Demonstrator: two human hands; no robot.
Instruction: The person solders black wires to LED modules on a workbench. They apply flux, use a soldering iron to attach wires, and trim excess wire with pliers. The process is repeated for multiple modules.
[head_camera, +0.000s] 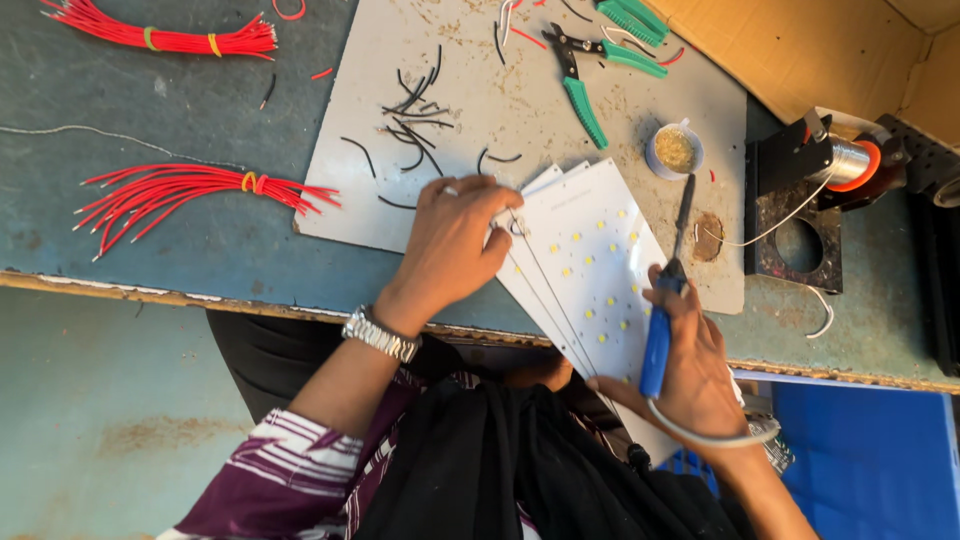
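Left hand (455, 240) is down on the near corner of the boards (590, 270), fingers curled and pinning the white fanned stack against the mat (360, 150). The boards bear yellow dots and overhang the bench edge (150, 292), their lower ends reaching out past it toward the person's lap. Right hand (690, 365) is wrapped around the blue-handled iron (665, 300), gripping it firm, with the dark tip pointing up beyond the boards' top edge, just beside the small tin (675, 150). A white cord loops under that wrist. Out to the right, the solder spool (850, 160) sits on its black stand, a thin wire trailing from it toward the brown pad (708, 236). Up top, green cutters (585, 75) lie on the mat, with short black wire bits (415, 110) scattered to their left. Two red wire bundles (190, 190) lie on the bare bench far left, well apart from the hands, with open bench between them and the mat's left edge. A watch (380, 333) sits on the left wrist, right over the bench lip.
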